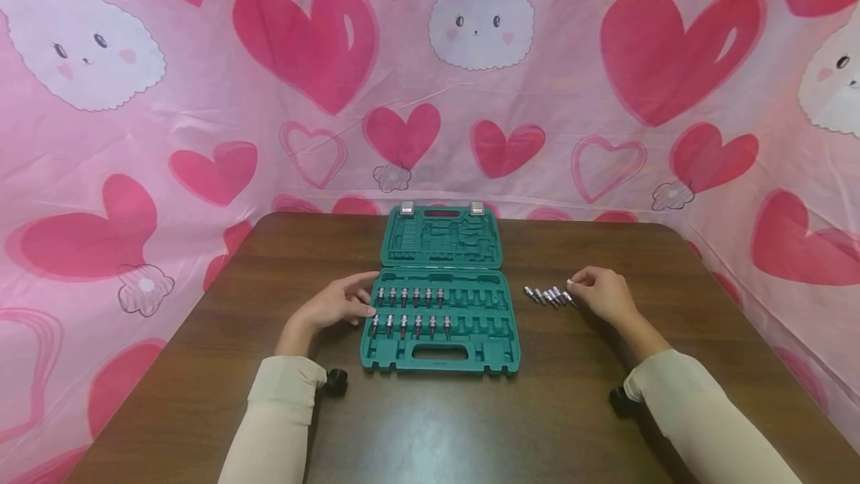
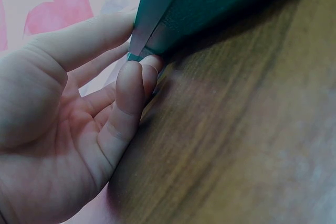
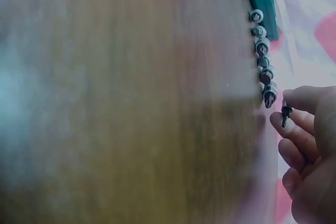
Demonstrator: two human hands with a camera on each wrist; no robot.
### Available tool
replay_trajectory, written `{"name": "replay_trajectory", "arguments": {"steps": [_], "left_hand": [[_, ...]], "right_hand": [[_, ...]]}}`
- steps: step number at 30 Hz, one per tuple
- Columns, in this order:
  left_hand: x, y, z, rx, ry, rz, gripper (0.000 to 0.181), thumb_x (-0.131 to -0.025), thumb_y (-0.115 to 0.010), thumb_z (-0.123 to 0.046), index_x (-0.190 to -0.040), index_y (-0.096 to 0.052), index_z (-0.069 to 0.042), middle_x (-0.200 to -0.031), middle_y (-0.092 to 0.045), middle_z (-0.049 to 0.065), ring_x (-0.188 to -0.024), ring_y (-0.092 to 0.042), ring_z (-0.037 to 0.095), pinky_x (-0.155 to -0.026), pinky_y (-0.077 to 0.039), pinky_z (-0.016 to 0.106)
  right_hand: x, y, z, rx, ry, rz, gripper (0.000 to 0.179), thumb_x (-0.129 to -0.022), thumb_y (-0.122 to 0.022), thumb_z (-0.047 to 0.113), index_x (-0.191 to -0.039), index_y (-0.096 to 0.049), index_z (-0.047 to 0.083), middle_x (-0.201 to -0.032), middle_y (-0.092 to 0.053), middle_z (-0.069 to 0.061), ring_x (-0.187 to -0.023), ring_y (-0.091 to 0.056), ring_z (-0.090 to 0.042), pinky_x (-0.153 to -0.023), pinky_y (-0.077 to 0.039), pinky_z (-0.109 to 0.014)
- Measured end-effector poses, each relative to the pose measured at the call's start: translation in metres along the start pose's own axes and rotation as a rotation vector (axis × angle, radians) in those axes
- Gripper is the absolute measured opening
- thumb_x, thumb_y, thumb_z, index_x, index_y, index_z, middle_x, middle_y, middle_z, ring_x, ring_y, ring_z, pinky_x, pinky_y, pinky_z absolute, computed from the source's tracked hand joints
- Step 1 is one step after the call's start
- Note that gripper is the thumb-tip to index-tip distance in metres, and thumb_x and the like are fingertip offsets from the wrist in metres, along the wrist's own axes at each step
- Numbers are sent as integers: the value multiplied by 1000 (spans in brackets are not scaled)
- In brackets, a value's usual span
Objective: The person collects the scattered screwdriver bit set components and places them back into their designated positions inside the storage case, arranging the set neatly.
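A green tool case point(image 1: 440, 364) lies unfolded on the table, its lower half holding two rows of metal bit sockets point(image 1: 404, 297) in the left slots. The slots on the right of both rows are bare. My left hand point(image 1: 339, 303) rests against the case's left side, thumb and index finger touching its edge. The left wrist view shows the green side wall point(image 2: 157, 19) at those fingertips. Off to the right, my right hand point(image 1: 605, 293) pinches a bit socket point(image 3: 286, 114) between thumb and fingers, tip downward. It hovers beside a loose line of several bit sockets point(image 3: 263, 60).
The raised lid point(image 1: 441, 237) with moulded recesses and two latches point(image 1: 407, 208) stands at the back. All this sits on a brown wooden table point(image 1: 443, 432). A pink cloth point(image 1: 470, 88) with hearts and rabbits hangs around its back and sides.
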State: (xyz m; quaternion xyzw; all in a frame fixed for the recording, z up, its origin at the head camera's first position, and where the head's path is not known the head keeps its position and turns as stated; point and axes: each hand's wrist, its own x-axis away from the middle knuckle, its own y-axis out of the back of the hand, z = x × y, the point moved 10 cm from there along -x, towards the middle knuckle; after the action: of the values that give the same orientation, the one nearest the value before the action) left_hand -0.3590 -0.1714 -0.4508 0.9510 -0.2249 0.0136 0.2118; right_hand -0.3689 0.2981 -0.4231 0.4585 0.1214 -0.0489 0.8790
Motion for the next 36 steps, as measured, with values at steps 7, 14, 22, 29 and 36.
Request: {"name": "replay_trajectory", "arguments": {"steps": [7, 14, 22, 29, 36], "left_hand": [[-1, 1, 3, -7, 9, -5, 72, -87, -73, -12, -150, -38, -15, -99, -63, 14, -85, -62, 27, -71, -55, 38], [-1, 1, 3, -4, 9, -3, 72, -87, -73, -12, -150, -38, -14, -98, -62, 14, -84, -61, 27, -70, -55, 38], [-1, 0, 2, -11, 9, -5, 71, -87, -73, -13, -150, -39, -14, -100, -62, 14, -85, -61, 27, -71, -55, 38], [0, -1, 0, -6, 5, -2, 72, -87, -73, -12, -150, -38, -14, -99, -62, 14, -84, -62, 28, -70, -55, 38], [0, 0, 2, -1, -1, 1, 72, -88, -73, -13, -150, -38, -13, -99, -62, 15, -82, -63, 27, -70, -55, 37]], "right_hand": [[0, 1, 9, -19, 33, -45, 9, -86, -70, 10, -92, -69, 4, -76, -66, -6, -69, -57, -22, -62, -42, -36], [0, 1, 13, -19, 55, -69, 5, -86, -68, 7, -88, -70, 3, -74, -67, -6, -67, -57, -22, -61, -42, -37], [-1, 0, 5, -14, 26, -40, 5, -85, -69, 7, -88, -70, 4, -72, -64, -3, -67, -56, -21, -62, -42, -37], [0, -2, 1, -18, -6, -10, 9, -85, -72, 9, -88, -66, 4, -71, -61, -3, -66, -54, -22, -61, -39, -36], [1, -3, -3, 16, -29, 5, 16, -85, -73, 16, -82, -61, 6, -73, -60, -5, -68, -53, -24, -61, -39, -36]]}}
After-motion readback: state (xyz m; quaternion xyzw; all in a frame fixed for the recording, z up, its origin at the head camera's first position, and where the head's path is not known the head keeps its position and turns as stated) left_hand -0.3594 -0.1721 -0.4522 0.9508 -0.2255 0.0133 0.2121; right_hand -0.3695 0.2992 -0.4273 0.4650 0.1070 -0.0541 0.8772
